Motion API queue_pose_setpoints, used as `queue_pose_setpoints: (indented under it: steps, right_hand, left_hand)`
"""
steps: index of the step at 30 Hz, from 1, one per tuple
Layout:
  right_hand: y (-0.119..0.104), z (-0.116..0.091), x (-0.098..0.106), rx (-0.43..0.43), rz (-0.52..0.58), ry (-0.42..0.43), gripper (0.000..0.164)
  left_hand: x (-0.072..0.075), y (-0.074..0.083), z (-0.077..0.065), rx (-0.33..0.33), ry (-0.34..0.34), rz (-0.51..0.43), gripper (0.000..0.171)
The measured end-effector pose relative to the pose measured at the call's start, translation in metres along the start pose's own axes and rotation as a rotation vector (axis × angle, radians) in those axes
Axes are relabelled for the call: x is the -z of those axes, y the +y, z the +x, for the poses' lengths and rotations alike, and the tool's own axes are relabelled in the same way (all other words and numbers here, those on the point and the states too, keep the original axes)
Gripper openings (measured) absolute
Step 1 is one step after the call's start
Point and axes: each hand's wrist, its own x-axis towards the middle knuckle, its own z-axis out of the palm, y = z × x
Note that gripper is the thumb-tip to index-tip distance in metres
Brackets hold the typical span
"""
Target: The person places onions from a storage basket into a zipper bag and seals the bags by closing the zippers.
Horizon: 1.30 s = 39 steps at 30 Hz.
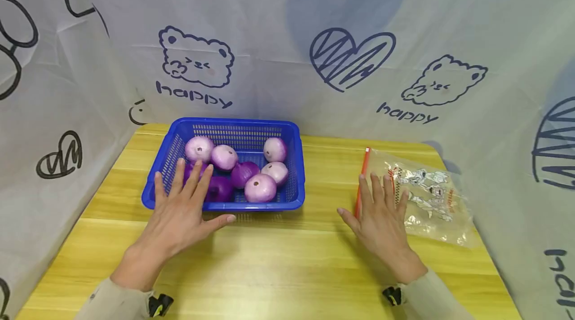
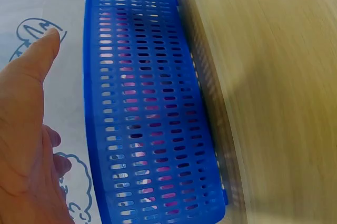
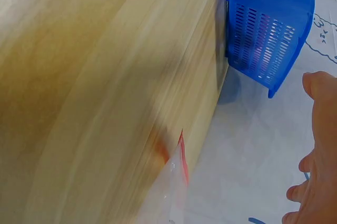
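A blue plastic basket [image 1: 224,206] with slotted walls holds several purple onions [image 1: 260,188] on the left half of the table. My left hand [image 1: 179,217] spreads its fingers over the basket's near left corner, holding nothing; its fingertips overlap some onions in the head view. In the left wrist view the hand [image 2: 23,124] is beside the basket's slotted side [image 2: 152,108]. To the right lies a clear zip bag [image 1: 431,205] with a red seal strip and printed cartoon figures. My right hand [image 1: 382,225], fingers spread, hovers over the bag's left edge with nothing in it.
The wood-patterned table [image 1: 278,260] stands against a pale cloth backdrop [image 1: 269,70] with drawn bears and hearts. Cloth also hangs along the left and right sides. Bare tabletop shows between basket and bag and along the front.
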Motion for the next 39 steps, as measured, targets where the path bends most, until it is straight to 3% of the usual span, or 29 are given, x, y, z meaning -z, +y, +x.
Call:
queue_pose_setpoints:
  steps: [28,39]
  right_hand:
    - [-0.017,0.002,0.001,0.065,0.032,0.027,0.098]
    - [-0.042,-0.001,0.002,0.116,0.079,0.04,0.096]
  left_hand:
    - [-0.004,-0.009,-0.003,0.004,0.029,-0.005,0.109]
    - [-0.01,-0.009,-0.001,0.02,0.04,0.004,0.098]
